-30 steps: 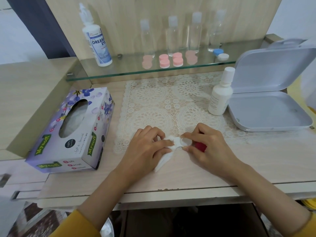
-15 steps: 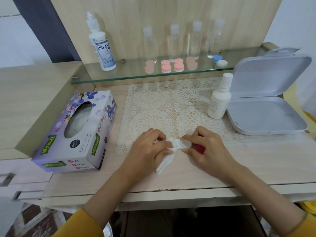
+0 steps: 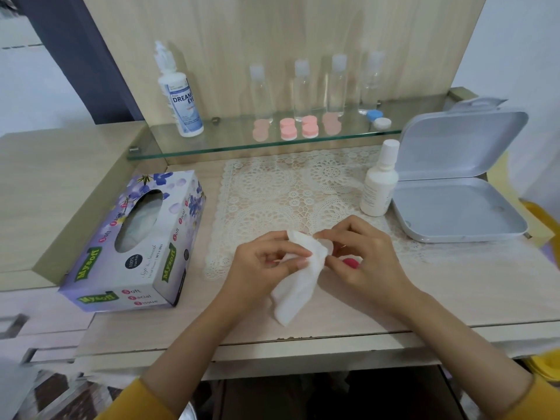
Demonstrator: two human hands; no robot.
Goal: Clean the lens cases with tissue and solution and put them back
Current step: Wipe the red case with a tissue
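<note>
Both of your hands are low over the front of the pale wood-grain bench, meeting at the near edge of the cream lace doily mat. Your left hand has its fingers curled, thumb and forefinger pinching the crumpled white paper tissue — its loose end trails down toward you onto the bench. The upper end of the tissue is pressed against the small translucent lens case, which your right hand holds with its fingers curled round it. Most of that case is hidden. A bright red cap shows under your right fingers, probably its other end.

On your left, the purple floral cardboard tissue box lies flat, oval opening up. On your right, the small white plastic bottle stands upright at the mat's corner, just beside the open grey hinged plastic box, whose lid is tipped back.

Behind it all is the glass shelf — on it a tall white solution bottle with a blue label, four clear bottles with white caps, round pink lens cases, and one blue-and-white lens case at the right end.
</note>
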